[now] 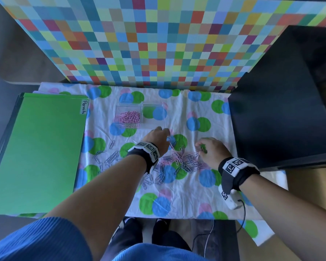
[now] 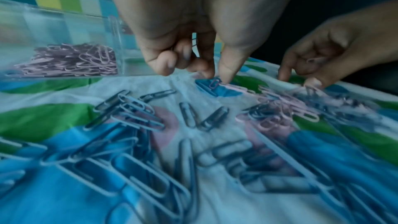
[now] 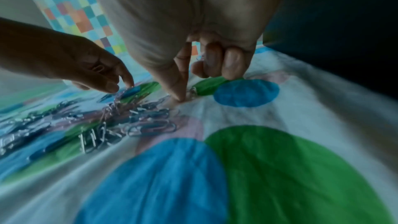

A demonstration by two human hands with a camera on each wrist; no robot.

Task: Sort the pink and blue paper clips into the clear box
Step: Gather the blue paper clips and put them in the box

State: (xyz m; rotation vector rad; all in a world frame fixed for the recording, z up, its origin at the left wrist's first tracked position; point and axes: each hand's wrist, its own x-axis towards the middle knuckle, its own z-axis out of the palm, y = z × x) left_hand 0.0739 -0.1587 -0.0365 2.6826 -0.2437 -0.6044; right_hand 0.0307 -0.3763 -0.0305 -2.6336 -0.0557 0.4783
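Observation:
The clear box [image 1: 163, 107] stands at the back of the cloth; its left compartment holds pink paper clips [image 1: 130, 117], also seen in the left wrist view [image 2: 71, 62]. A mixed pile of pink and blue clips [image 1: 183, 159] lies between my hands. My left hand [image 2: 217, 77] pinches a pink clip [image 2: 215, 83] at the pile's far edge, with another clip tucked under its curled fingers. My right hand [image 3: 185, 96] has thumb and forefinger down on a clip at the pile's right edge, and its curled fingers hold pink clips [image 2: 312, 60].
Loose blue clips [image 1: 109, 157] are spread left of the pile. A green folder [image 1: 38, 151] labelled "Permits" covers the table's left side. A black box [image 1: 282, 117] stands on the right. The dotted cloth [image 1: 177, 200] ends at the near table edge.

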